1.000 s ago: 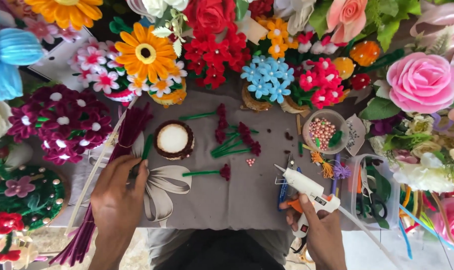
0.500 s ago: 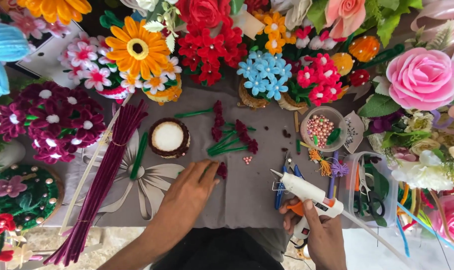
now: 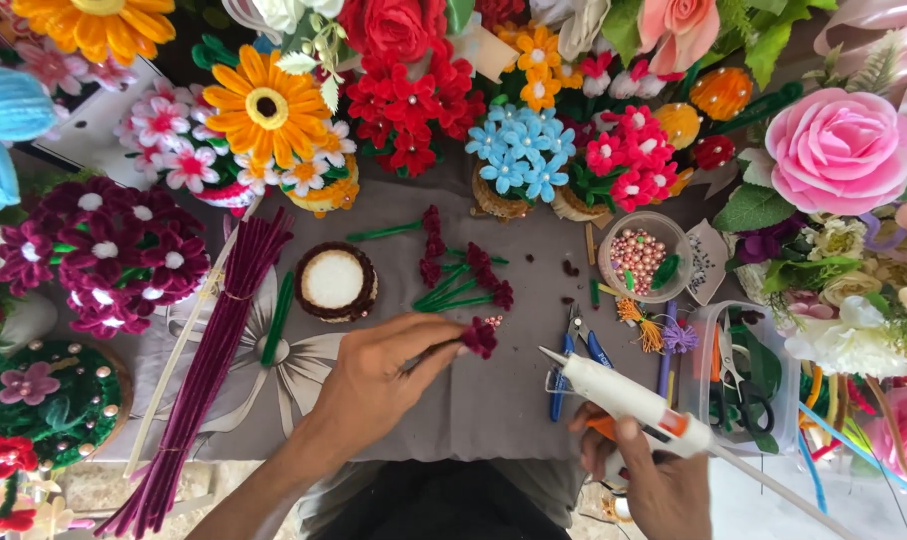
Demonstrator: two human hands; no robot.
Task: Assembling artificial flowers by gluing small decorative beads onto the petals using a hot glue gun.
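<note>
Left hand [image 3: 379, 375] pinching maroon flower [image 3: 480, 337]; right hand [image 3: 664, 485] gripping glue gun [image 3: 624, 392]; risk: nozzle close, hot glue may burn fingertips.

the right hand [image 3: 664, 485] is running off the bottom edge; the glue gun [image 3: 624, 395] is hiding its fingers.

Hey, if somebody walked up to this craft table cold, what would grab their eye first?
Probably the wall of bright handmade flowers along the back edge, above all the orange daisy at the back left and the big pink rose on the right. Next, the middle of the grey cloth: the left hand pinches a small dark red bud, and the right hand aims a white glue gun toward it.
</note>
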